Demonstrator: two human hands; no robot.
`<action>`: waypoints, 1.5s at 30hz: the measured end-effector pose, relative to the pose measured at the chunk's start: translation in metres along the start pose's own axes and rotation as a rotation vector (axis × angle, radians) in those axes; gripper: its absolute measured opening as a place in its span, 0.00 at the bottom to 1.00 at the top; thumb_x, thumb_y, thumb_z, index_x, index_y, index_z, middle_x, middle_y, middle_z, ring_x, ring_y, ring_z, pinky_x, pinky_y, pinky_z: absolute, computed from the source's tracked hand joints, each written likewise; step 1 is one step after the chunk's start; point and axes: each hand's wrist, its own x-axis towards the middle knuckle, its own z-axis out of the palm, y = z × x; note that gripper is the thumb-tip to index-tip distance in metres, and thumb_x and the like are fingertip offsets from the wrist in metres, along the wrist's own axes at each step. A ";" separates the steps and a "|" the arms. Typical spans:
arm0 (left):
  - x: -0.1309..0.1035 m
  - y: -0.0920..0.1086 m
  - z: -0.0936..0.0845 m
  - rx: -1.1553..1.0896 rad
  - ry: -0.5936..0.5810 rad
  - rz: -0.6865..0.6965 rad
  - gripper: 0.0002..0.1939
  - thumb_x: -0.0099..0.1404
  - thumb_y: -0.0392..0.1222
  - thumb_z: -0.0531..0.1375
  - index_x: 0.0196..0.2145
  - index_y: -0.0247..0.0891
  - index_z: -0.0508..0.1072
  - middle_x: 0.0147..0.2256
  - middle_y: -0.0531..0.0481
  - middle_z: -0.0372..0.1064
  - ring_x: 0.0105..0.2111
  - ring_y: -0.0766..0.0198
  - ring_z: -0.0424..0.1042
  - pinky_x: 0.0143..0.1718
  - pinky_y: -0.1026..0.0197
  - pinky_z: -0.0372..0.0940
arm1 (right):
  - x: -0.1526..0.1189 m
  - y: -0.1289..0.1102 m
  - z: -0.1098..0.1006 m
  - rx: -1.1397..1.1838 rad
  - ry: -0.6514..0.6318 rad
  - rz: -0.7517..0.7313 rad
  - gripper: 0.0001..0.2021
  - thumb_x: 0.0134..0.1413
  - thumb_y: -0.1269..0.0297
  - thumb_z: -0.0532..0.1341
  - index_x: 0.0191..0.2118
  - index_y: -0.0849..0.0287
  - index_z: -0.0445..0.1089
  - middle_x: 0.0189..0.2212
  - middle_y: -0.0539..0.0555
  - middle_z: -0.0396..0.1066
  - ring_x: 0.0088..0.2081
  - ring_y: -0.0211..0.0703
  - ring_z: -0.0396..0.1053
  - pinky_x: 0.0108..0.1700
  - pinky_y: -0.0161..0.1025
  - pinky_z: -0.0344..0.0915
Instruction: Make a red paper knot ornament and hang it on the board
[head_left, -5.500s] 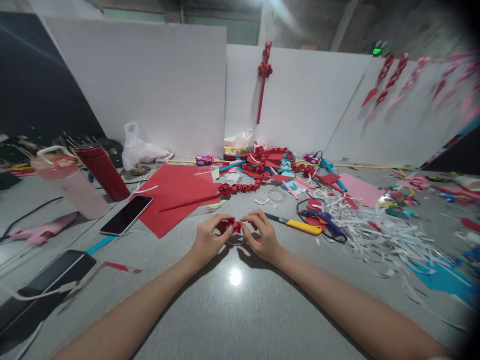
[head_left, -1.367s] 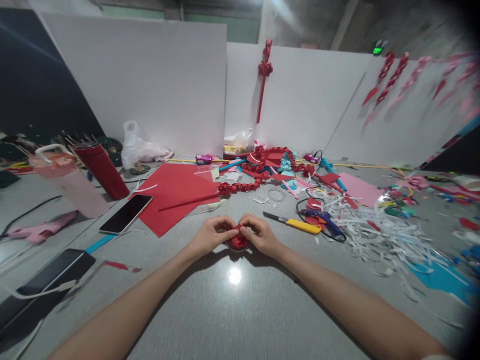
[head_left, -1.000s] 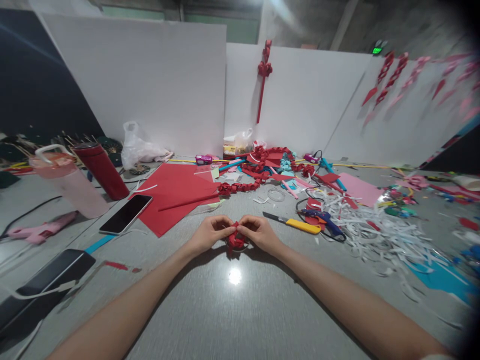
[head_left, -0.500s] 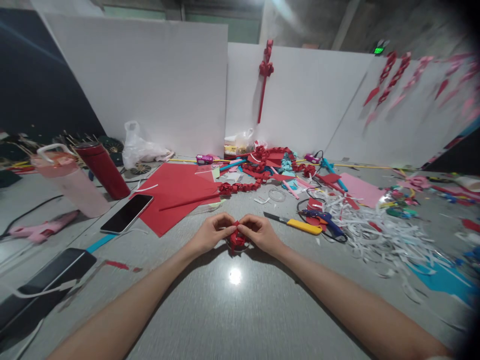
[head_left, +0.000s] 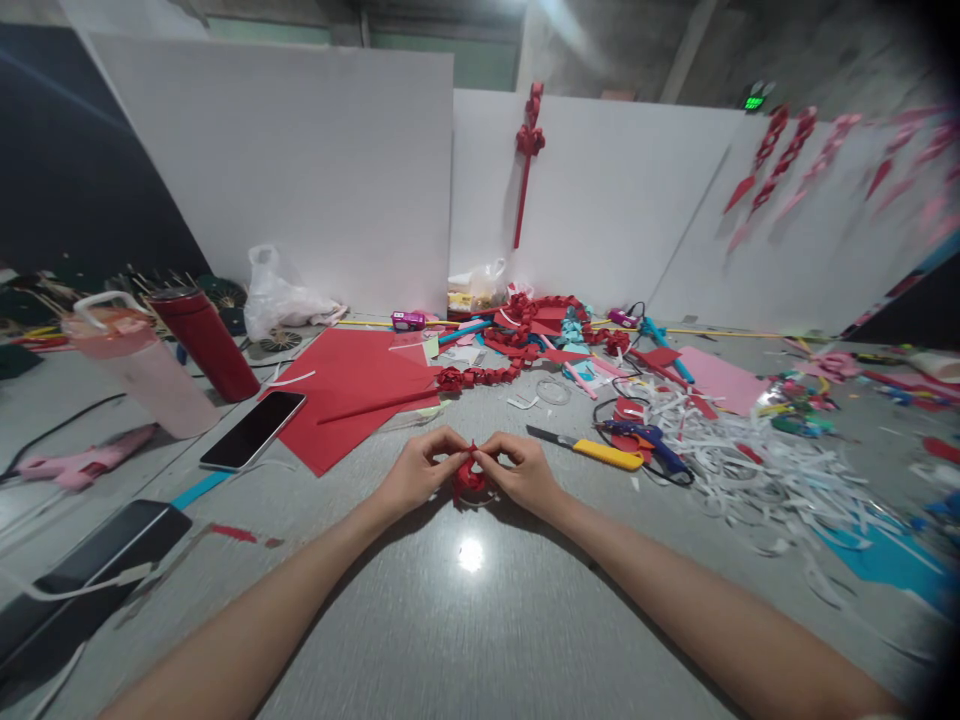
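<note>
Both hands meet at the middle of the table over a small red folded-paper piece [head_left: 470, 481]. My left hand [head_left: 429, 468] pinches its top edge between thumb and fingers from the left. From the right, my right hand [head_left: 519, 468] pinches the same top edge, thumb tips nearly touching. Part of the piece hangs below the fingers, and a thin round rim shows under it. The fingers hide its upper part. A yellow-handled utility knife [head_left: 600, 452] lies just right of my right hand. Large red paper sheets [head_left: 360, 390] lie beyond my left hand.
A red folded-paper chain [head_left: 495, 374] lies ahead. A blue glue gun [head_left: 651, 445] and white paper strips [head_left: 750, 475] spread to the right. At left are a phone [head_left: 253, 430], a pink glue gun [head_left: 90, 458], a pink bottle [head_left: 146, 375], a red flask [head_left: 210, 345] and a black power bank [head_left: 97, 560].
My hands stay in nearly the same place, still pinching. The red paper piece has shifted slightly between the fingertips, showing a little differently below them.
</note>
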 end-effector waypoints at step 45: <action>-0.006 0.017 0.021 -0.022 0.078 -0.085 0.07 0.63 0.36 0.64 0.40 0.39 0.71 0.36 0.52 0.74 0.35 0.64 0.77 0.38 0.61 0.71 | -0.012 0.011 0.001 -0.217 0.021 -0.321 0.06 0.70 0.68 0.62 0.47 0.54 0.76 0.35 0.55 0.74 0.36 0.43 0.73 0.39 0.40 0.73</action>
